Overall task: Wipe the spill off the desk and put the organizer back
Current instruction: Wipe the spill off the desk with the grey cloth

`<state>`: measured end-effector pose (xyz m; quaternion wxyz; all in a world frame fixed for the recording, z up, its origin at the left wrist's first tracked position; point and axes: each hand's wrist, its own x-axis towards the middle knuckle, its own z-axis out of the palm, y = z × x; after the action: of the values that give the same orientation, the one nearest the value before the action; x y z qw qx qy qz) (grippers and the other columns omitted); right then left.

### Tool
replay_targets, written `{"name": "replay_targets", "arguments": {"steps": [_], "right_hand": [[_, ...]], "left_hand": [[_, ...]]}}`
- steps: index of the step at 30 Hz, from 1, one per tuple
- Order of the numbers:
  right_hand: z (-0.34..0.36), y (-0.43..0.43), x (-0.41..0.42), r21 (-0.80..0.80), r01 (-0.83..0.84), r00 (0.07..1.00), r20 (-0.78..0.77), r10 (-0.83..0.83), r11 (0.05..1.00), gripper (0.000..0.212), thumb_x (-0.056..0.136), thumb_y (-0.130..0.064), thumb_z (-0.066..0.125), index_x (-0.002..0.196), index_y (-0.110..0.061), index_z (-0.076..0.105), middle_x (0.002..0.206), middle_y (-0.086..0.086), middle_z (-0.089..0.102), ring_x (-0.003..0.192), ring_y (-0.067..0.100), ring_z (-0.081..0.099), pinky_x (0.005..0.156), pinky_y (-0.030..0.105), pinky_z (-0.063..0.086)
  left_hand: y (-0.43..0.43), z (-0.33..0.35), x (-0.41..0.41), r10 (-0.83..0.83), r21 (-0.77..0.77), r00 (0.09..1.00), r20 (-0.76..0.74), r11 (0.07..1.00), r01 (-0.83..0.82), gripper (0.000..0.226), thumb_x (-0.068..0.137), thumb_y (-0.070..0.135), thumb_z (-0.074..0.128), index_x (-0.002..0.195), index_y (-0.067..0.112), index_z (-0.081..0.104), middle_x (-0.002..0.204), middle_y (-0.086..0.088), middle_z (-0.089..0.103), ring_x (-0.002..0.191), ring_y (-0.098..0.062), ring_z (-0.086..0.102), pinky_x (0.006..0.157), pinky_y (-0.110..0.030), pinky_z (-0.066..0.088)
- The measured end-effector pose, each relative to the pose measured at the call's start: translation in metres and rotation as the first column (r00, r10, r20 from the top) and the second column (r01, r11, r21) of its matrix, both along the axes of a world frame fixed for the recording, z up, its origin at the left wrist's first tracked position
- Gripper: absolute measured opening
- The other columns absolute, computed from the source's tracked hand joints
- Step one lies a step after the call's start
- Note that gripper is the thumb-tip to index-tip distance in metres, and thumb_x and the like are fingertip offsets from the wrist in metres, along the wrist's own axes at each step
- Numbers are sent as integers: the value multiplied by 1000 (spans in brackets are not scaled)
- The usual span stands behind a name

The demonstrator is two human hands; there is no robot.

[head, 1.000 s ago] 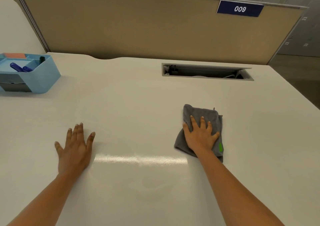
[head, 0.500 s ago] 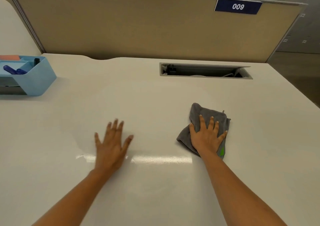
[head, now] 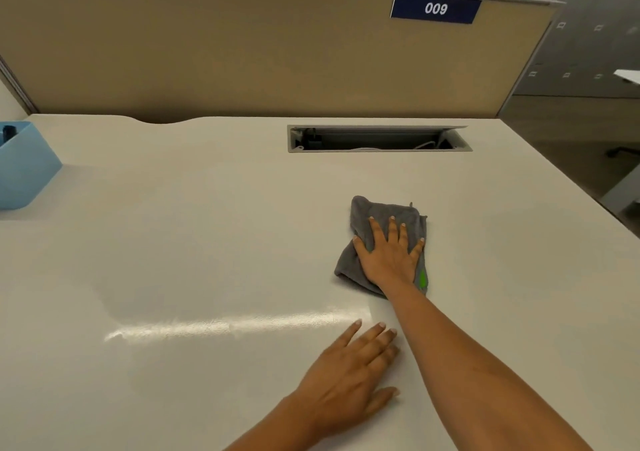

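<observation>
We note the right hand point(head: 389, 255) lying palm down on a crumpled grey cloth point(head: 367, 222), fingers spread flat; the grip is not closed on the cloth, only pressing it to the white surface point(head: 194, 243). A small green tag point(head: 422, 277) shows at the cloth's near right edge. The cloth sits right of centre, in front of the open cable slot point(head: 377, 138) and well apart from it.

We see the left hand point(head: 349, 378) flat on the surface nearer the camera, fingers extended and close together, empty, its fingertips just beside the right forearm.

A bright streak of reflected light point(head: 225, 324) runs across the surface left of the hands; we cannot tell whether any liquid remains there.

The light blue organizer point(head: 24, 166) stands at the far left edge, partly cut off by the frame, well apart from both hands. A tan partition point(head: 242, 52) behind carries a blue plate point(head: 435, 7) reading 009.
</observation>
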<state>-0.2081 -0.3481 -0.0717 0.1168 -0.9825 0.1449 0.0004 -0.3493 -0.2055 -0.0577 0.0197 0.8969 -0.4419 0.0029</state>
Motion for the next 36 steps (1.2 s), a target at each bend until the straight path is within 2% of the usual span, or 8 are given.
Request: {"name": "replay_targets", "arguments": {"steps": [3,5,9,13,17,22,28,36], "right_hand": [[0,-1,3,5,-7,1000,5,7,1000,65,89,-63,20,147,-36,6,160,5,0,146,27,-4,112,58,-11],[-1,-3,4,4,-8,1000,5,8,1000,64,89,-63,20,146,-37,8,160,5,1,146,27,-4,112,58,-11],[1,-1,12,20,-19,1000,8,19,1000,63,90,-62,22,146,-37,10,160,4,3,146,27,-3,112,59,-10],[4,6,24,37,-72,997,3,72,997,63,89,-63,25,145,-39,12,160,4,3,146,28,-3,112,58,-10],[5,24,34,48,-175,985,4,175,983,64,88,-64,28,145,-40,13,159,2,4,146,28,-2,113,56,-10],[6,45,37,29,-325,945,-12,326,945,64,88,-63,29,145,-39,15,160,1,5,146,27,-2,114,55,-10],[7,63,29,50,-531,846,-31,533,846,60,88,-61,34,143,-45,17,160,-4,4,146,23,-3,114,53,-11],[12,45,18,64,-640,764,-50,643,766,50,94,-48,33,143,-42,21,159,-8,8,147,17,2,117,50,-8]], "left_hand": [[-5,-1,7,40,13,999,-11,999,-40,52,82,61,33,117,35,60,122,21,62,116,2,55,100,-30,45],[-6,-5,9,53,14,998,-30,999,-52,52,84,58,32,120,32,59,123,18,62,116,-1,56,107,-39,33],[-6,-10,6,54,-28,997,-48,998,-55,51,86,53,34,123,27,57,126,13,62,120,-5,55,106,-37,22],[-9,-14,7,41,-70,999,8,997,-40,51,86,53,34,124,27,56,127,13,61,121,-5,53,107,-42,26],[-8,-14,10,27,-109,999,44,994,-22,47,84,52,37,117,29,60,123,15,63,121,-5,54,102,-45,43],[-8,-17,11,18,-170,995,103,985,0,37,82,46,39,102,30,67,111,14,69,115,-7,58,101,-48,43],[-8,-18,13,26,-164,996,91,986,-11,38,83,44,36,104,33,66,104,17,71,112,-9,60,101,-47,44],[-6,-16,9,57,-150,995,77,988,-45,46,84,47,35,120,29,57,126,12,62,122,-6,53,103,-47,40]]}}
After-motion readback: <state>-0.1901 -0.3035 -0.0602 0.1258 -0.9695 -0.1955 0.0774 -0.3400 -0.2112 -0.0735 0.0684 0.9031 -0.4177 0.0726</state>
